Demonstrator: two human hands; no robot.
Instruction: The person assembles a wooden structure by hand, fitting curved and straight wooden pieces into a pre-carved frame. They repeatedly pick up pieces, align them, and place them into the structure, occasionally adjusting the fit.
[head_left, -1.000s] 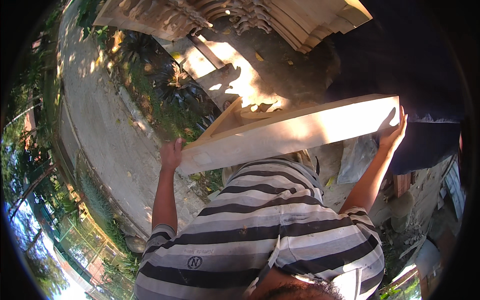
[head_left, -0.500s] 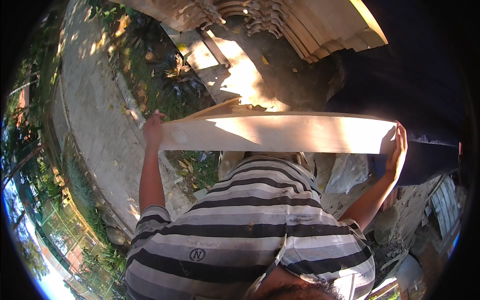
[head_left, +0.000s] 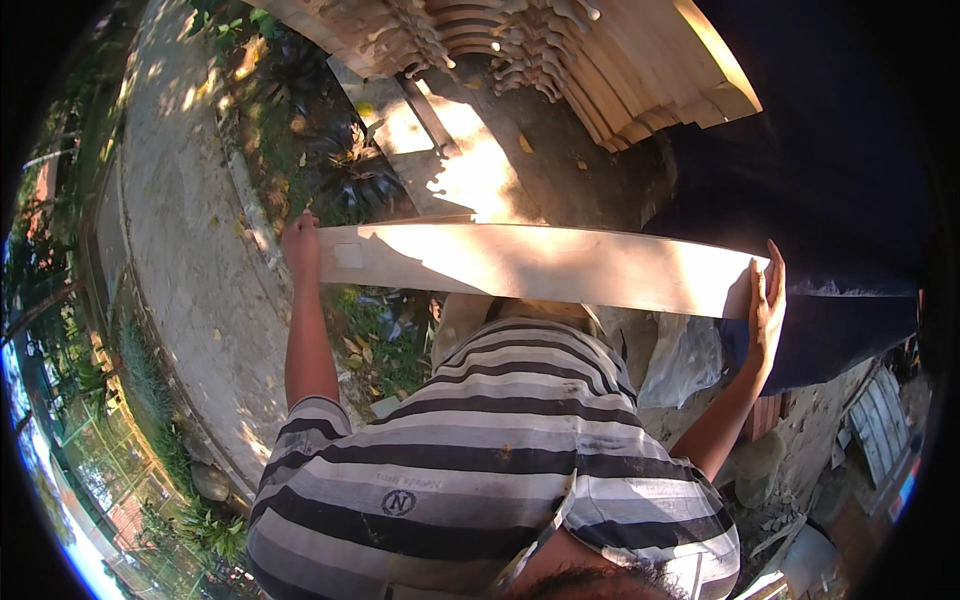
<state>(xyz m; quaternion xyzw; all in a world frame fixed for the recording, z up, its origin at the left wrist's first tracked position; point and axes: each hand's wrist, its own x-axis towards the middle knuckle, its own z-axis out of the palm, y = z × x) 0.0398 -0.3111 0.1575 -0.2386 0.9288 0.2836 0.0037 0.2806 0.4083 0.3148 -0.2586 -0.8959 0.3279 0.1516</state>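
Note:
A long, pale wooden board [head_left: 540, 265] spans the space in front of my body, its broad face up and its right end a little lower than its left. My left hand [head_left: 301, 245] is closed around the left end, next to a small square patch on the wood. At the other end, my right hand [head_left: 768, 300] grips the board with its fingers stretched along the edge. Sunlight and shadow cross the face. The board's underside is hidden, and so are parts of both hands behind its ends.
Ahead is a stack of carved wooden pieces [head_left: 640, 70] with knobbed, curved edges. Dark cloth [head_left: 800, 180] hangs at the right, with a clear plastic sheet [head_left: 685, 360] below it. A concrete path [head_left: 170, 240] and plants [head_left: 370, 185] lie to the left.
The board has tilted, its right end coming down and leftward with my right hand and its left end rising slightly. The wooden strip seen behind it before is now mostly hidden.

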